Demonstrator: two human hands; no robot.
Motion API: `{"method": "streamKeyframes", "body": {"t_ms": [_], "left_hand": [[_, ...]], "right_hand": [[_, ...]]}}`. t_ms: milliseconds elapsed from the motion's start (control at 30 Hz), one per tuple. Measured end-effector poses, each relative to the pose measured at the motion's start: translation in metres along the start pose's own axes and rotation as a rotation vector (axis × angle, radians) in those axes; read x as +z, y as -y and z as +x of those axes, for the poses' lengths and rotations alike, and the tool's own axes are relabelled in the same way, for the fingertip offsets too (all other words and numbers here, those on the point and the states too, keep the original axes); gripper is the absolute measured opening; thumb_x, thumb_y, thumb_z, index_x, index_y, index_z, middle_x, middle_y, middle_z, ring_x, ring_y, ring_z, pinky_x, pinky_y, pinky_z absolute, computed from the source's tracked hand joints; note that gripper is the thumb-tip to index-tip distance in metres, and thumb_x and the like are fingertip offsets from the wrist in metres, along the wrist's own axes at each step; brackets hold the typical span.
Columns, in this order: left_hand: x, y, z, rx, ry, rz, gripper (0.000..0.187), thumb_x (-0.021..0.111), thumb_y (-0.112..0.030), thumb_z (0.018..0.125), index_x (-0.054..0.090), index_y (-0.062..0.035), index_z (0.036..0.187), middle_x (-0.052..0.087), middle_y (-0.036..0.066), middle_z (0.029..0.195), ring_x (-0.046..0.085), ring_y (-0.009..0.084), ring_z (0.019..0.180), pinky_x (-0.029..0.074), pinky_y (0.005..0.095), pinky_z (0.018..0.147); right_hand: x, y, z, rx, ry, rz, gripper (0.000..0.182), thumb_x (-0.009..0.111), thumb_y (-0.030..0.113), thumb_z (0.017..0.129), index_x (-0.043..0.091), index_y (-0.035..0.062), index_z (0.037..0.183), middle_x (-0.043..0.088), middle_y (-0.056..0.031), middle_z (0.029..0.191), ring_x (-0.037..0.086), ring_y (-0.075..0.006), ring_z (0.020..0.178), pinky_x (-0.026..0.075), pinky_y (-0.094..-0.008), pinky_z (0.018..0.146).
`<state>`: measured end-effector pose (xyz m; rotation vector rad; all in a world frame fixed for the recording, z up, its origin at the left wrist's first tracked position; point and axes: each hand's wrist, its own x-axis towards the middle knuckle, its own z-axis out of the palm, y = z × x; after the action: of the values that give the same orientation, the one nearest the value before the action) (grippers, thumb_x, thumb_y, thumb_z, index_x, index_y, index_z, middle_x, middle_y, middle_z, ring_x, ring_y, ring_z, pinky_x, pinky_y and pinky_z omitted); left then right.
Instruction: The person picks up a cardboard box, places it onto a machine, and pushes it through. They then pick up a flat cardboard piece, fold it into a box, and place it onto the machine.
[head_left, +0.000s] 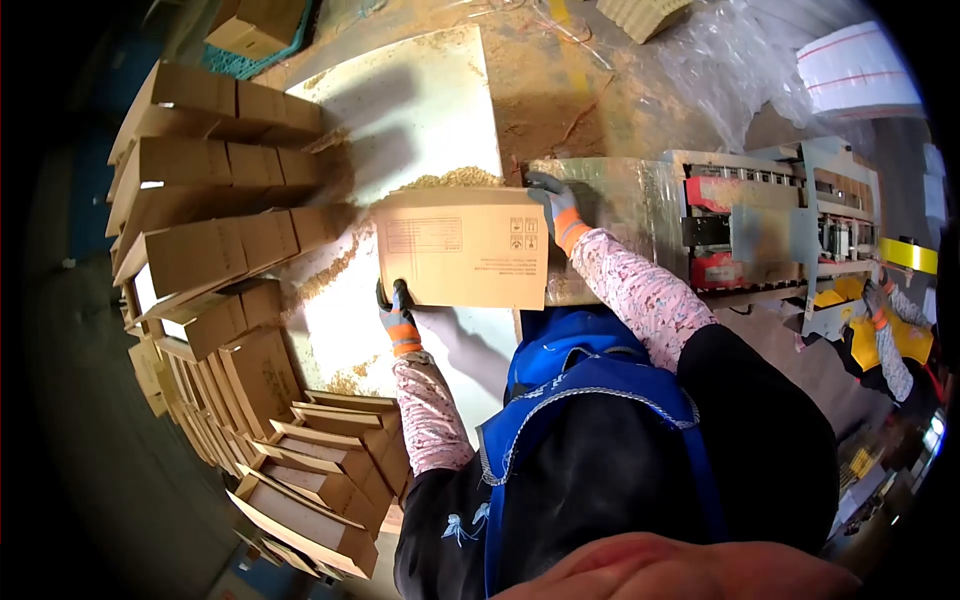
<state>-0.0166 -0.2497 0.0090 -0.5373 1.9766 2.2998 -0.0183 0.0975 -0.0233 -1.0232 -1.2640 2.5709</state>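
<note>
A brown cardboard box [462, 262] with printed text and handling symbols is held in front of me, above a white surface [440, 110]. My left hand [398, 312], in a grey glove with an orange cuff, grips the box's near left corner, thumb on the printed face. At the far right corner, my right hand [555, 205] in a matching glove curls its fingers over the edge. What lies under the box is hidden.
Stacked cardboard boxes [190, 165] line the left, with more standing boxes [320, 470] near my left arm. Taping machinery [750, 225] stands on the right. Another person [885, 335] works at the far right. Plastic film [720, 70] lies at the back.
</note>
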Motion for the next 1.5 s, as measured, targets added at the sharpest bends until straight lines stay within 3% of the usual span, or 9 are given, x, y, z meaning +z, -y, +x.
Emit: {"method": "streamKeyframes", "body": {"t_ms": [233, 500, 633, 667, 700, 800, 933, 1400, 1500], "left_hand": [[0.03, -0.001, -0.014, 0.012, -0.03, 0.018, 0.044, 0.06, -0.014, 0.084, 0.044, -0.0009, 0.123, 0.056, 0.013, 0.108, 0.056, 0.0206, 0.091, 0.049, 0.0314, 0.078], [0.073, -0.027, -0.022, -0.06, -0.056, 0.053, 0.041, 0.056, -0.017, 0.087, 0.044, 0.0001, 0.123, 0.056, 0.011, 0.11, 0.055, 0.0201, 0.096, 0.046, 0.0306, 0.084], [0.13, -0.066, -0.042, 0.045, 0.21, 0.324, 0.043, 0.044, -0.033, 0.093, 0.049, 0.0003, 0.119, 0.055, 0.009, 0.115, 0.053, 0.018, 0.102, 0.043, 0.0315, 0.09], [0.146, -0.071, -0.046, 0.075, 0.27, 0.374, 0.045, 0.042, -0.036, 0.094, 0.05, 0.0, 0.119, 0.055, 0.009, 0.115, 0.053, 0.018, 0.102, 0.044, 0.0314, 0.089], [0.176, -0.083, -0.063, -0.02, 0.303, 0.343, 0.046, 0.039, -0.038, 0.094, 0.05, -0.0008, 0.12, 0.055, 0.009, 0.114, 0.053, 0.0186, 0.101, 0.044, 0.0309, 0.087], [0.213, -0.056, -0.082, 0.324, 0.478, 0.811, 0.044, 0.04, -0.034, 0.095, 0.052, 0.0032, 0.115, 0.059, 0.015, 0.108, 0.055, 0.0203, 0.096, 0.044, 0.0323, 0.083], [0.244, -0.005, -0.098, 0.045, 0.442, 0.881, 0.042, 0.052, -0.036, 0.088, 0.06, 0.0034, 0.102, 0.065, 0.015, 0.092, 0.059, 0.0213, 0.084, 0.045, 0.031, 0.076], [0.305, 0.041, -0.098, 0.212, 0.925, 2.261, 0.03, 0.047, -0.031, 0.086, 0.065, -0.0113, 0.099, 0.067, 0.009, 0.095, 0.065, 0.0253, 0.08, 0.05, 0.0399, 0.061], [0.347, -0.002, -0.115, 0.091, 1.049, 2.366, 0.029, 0.049, -0.03, 0.084, 0.068, -0.0143, 0.1, 0.065, 0.005, 0.104, 0.063, 0.0214, 0.093, 0.051, 0.0388, 0.064]], "right_hand": [[-0.02, 0.025, -0.03, 0.096, 0.119, 0.147, 0.014, 0.053, -0.001, 0.071, 0.067, 0.0005, 0.072, 0.064, -0.0079, 0.07, 0.059, -0.0173, 0.059, 0.049, -0.0264, 0.06], [-0.038, 0.065, -0.083, -0.599, 0.177, -0.697, 0.021, 0.056, 0.015, 0.085, 0.058, -0.0039, 0.095, 0.061, -0.0087, 0.102, 0.056, -0.0144, 0.09, 0.046, -0.0284, 0.079], [-0.115, 0.027, -0.032, -0.125, 0.197, 0.88, 0.034, 0.054, 0.025, 0.086, 0.056, -0.0014, 0.108, 0.059, -0.0083, 0.107, 0.056, -0.0166, 0.096, 0.044, -0.0296, 0.084], [-0.105, 0.107, -0.067, -0.013, -0.241, 0.005, 0.039, 0.051, 0.032, 0.087, 0.057, 0.0005, 0.109, 0.061, -0.0073, 0.104, 0.057, -0.0181, 0.093, 0.045, -0.0296, 0.082], [-0.148, 0.088, -0.041, 0.183, -0.221, 0.173, 0.04, 0.053, 0.034, 0.085, 0.058, 0.0022, 0.109, 0.062, -0.006, 0.099, 0.058, -0.0193, 0.09, 0.046, -0.0291, 0.08], [-0.352, -0.039, 0.037, 0.878, 0.234, 1.593, 0.044, 0.051, 0.035, 0.085, 0.051, 0.007, 0.12, 0.06, -0.0074, 0.109, 0.057, -0.0217, 0.097, 0.045, -0.0345, 0.083], [-0.303, 0.074, -0.036, 0.248, -0.236, 0.378, 0.044, 0.049, 0.033, 0.087, 0.05, 0.0066, 0.121, 0.057, -0.0084, 0.114, 0.054, -0.0208, 0.102, 0.043, -0.0328, 0.087], [-0.267, 0.1, -0.139, -0.052, -0.272, 0.448, 0.039, 0.048, 0.018, 0.089, 0.045, 0.0034, 0.125, 0.047, -0.0107, 0.127, 0.046, -0.0182, 0.115, 0.037, -0.0283, 0.096], [-0.245, 0.121, -0.182, -0.647, -0.236, -0.731, 0.045, 0.063, 0.025, 0.079, 0.049, 0.0064, 0.117, 0.046, -0.0094, 0.124, 0.043, -0.0235, 0.116, 0.035, -0.0365, 0.097]]}}
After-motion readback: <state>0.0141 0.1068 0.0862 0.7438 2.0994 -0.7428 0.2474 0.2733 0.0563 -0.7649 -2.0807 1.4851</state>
